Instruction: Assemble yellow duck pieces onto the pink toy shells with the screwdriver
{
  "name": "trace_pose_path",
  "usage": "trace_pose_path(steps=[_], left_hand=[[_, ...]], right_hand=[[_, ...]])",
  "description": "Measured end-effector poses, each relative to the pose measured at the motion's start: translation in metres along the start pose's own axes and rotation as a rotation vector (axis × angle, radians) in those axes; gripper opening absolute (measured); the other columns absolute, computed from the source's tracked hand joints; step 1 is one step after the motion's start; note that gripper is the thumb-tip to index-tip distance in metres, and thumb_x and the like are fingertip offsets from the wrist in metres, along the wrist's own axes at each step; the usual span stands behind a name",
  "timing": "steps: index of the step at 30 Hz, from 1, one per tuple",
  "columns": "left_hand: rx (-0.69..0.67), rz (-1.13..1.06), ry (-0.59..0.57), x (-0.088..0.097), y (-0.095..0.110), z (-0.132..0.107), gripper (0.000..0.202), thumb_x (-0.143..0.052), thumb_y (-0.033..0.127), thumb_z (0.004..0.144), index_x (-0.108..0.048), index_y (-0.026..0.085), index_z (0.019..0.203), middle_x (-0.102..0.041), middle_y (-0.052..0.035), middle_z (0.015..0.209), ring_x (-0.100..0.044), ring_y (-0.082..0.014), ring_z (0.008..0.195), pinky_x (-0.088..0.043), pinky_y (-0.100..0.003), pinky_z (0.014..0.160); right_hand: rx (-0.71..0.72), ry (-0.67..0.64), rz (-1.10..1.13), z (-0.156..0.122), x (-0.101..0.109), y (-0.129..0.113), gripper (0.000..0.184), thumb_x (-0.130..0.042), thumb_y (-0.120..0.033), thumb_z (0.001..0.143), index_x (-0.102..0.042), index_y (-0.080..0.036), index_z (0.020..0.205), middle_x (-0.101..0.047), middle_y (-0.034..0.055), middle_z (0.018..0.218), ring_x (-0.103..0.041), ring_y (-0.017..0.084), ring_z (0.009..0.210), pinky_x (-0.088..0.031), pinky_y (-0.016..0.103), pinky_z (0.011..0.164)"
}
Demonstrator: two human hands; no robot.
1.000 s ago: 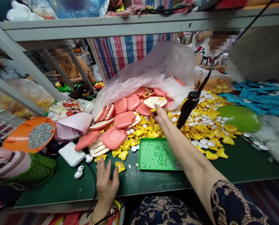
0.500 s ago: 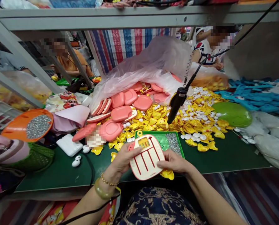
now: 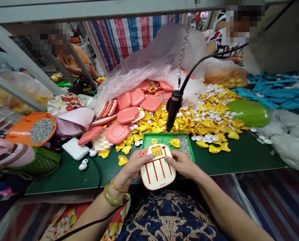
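Between my two hands is a rounded, cream plastic toy panel [image 3: 156, 174] with a pink rim, dark red slots and a small yellow window of coloured beads. My left hand [image 3: 134, 164] grips its left edge, thumb on the front near the window. On the upper right edge, my right hand [image 3: 182, 163] is closed with its thumb pressed on the face. Just behind the panel lies a green perforated tray [image 3: 162, 136] with small metal screws [image 3: 183, 142], a yellow ring [image 3: 154, 141] and a yellow shell piece [image 3: 175, 143]. A black electric screwdriver [image 3: 173, 108] hangs above the tray.
Pink panels [image 3: 118, 132] are piled at the back left under plastic film. Yellow shell pieces [image 3: 209, 115] and white eye parts spread behind the tray. An orange dish [image 3: 16, 132] of screws and a white case [image 3: 75, 149] stand left; a green bowl [image 3: 250, 113] lies right. Co-workers sit beyond.
My right hand has moved up the panel's right edge. A yellow shell piece now lies in the tray; the one under my right hand is gone. The view has shifted slightly.
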State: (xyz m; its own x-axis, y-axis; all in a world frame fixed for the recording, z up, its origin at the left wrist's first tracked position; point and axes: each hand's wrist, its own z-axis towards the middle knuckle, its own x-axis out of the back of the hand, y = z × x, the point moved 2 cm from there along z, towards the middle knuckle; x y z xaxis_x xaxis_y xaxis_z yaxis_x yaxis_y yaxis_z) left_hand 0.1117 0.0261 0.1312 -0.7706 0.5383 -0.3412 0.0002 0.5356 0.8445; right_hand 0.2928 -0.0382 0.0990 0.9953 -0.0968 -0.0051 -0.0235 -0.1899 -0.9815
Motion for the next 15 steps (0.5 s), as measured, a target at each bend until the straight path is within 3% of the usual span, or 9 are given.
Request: trace_pose_path(steps=[2, 5, 8, 10, 12, 14, 15], left_hand=[[-0.06, 0.006, -0.037, 0.005, 0.004, -0.005, 0.062, -0.071, 0.057, 0.07, -0.068, 0.008, 0.107, -0.071, -0.0197, 0.1, -0.069, -0.0287, 0.085, -0.054, -0.039, 0.078], [-0.201, 0.023, -0.137, 0.015, 0.008, -0.007, 0.083, -0.056, 0.076, 0.068, -0.059, 0.017, 0.127, -0.058, -0.0184, 0.129, -0.053, -0.0366, 0.12, -0.045, -0.048, 0.097], [-0.347, 0.078, -0.223, 0.02, 0.007, -0.001, 0.089, -0.078, 0.063, 0.055, -0.053, 0.029, 0.133, -0.044, -0.0114, 0.144, -0.038, -0.0362, 0.133, -0.039, -0.048, 0.104], [-0.35, 0.086, -0.278, 0.018, 0.005, 0.003, 0.085, -0.086, 0.052, 0.048, -0.061, 0.028, 0.125, -0.055, -0.0136, 0.134, -0.051, -0.0372, 0.122, -0.045, -0.048, 0.097], [-0.292, 0.095, -0.345, 0.015, 0.005, 0.003, 0.065, -0.087, 0.05, 0.046, -0.074, 0.023, 0.103, -0.071, -0.0152, 0.104, -0.066, -0.035, 0.095, -0.053, -0.045, 0.081], [-0.228, 0.144, -0.353, 0.012, 0.006, 0.002, 0.046, -0.087, 0.048, 0.046, -0.078, 0.017, 0.079, -0.072, -0.0112, 0.073, -0.067, -0.0267, 0.069, -0.053, -0.036, 0.065], [-0.193, 0.172, -0.322, 0.012, 0.007, 0.002, 0.039, -0.087, 0.045, 0.048, -0.077, 0.016, 0.072, -0.069, -0.0085, 0.063, -0.064, -0.0216, 0.059, -0.051, -0.031, 0.059]], right_hand=[[-0.116, -0.214, 0.342, -0.01, -0.019, 0.004, 0.047, -0.067, -0.053, 0.072, -0.066, -0.017, 0.101, -0.071, 0.007, 0.089, -0.064, 0.017, 0.078, -0.05, 0.034, 0.076], [-0.252, -0.315, 0.698, -0.019, -0.035, 0.008, 0.047, -0.075, -0.049, 0.067, -0.068, -0.014, 0.097, -0.072, 0.0067, 0.087, -0.066, 0.014, 0.077, -0.05, 0.029, 0.078], [-0.377, -0.43, 0.832, -0.025, -0.051, 0.012, 0.045, -0.083, -0.043, 0.057, -0.07, -0.012, 0.086, -0.07, 0.0037, 0.076, -0.064, 0.01, 0.066, -0.049, 0.021, 0.067], [-0.436, -0.552, 0.829, -0.028, -0.062, 0.013, 0.045, -0.084, -0.044, 0.054, -0.069, -0.011, 0.08, -0.067, 0.0013, 0.069, -0.061, 0.008, 0.059, -0.047, 0.019, 0.06], [-0.441, -0.648, 0.717, -0.029, -0.066, 0.015, 0.043, -0.079, -0.049, 0.061, -0.069, -0.012, 0.081, -0.066, 0.0008, 0.065, -0.059, 0.009, 0.056, -0.046, 0.021, 0.057], [-0.324, -0.61, 0.47, -0.022, -0.054, 0.017, 0.036, -0.071, -0.049, 0.07, -0.07, -0.015, 0.081, -0.065, 0.0013, 0.065, -0.057, 0.011, 0.056, -0.044, 0.024, 0.055], [-0.219, -0.484, 0.296, -0.016, -0.041, 0.017, 0.031, -0.067, -0.047, 0.074, -0.07, -0.016, 0.079, -0.065, 0.0014, 0.064, -0.056, 0.011, 0.056, -0.043, 0.025, 0.055]])
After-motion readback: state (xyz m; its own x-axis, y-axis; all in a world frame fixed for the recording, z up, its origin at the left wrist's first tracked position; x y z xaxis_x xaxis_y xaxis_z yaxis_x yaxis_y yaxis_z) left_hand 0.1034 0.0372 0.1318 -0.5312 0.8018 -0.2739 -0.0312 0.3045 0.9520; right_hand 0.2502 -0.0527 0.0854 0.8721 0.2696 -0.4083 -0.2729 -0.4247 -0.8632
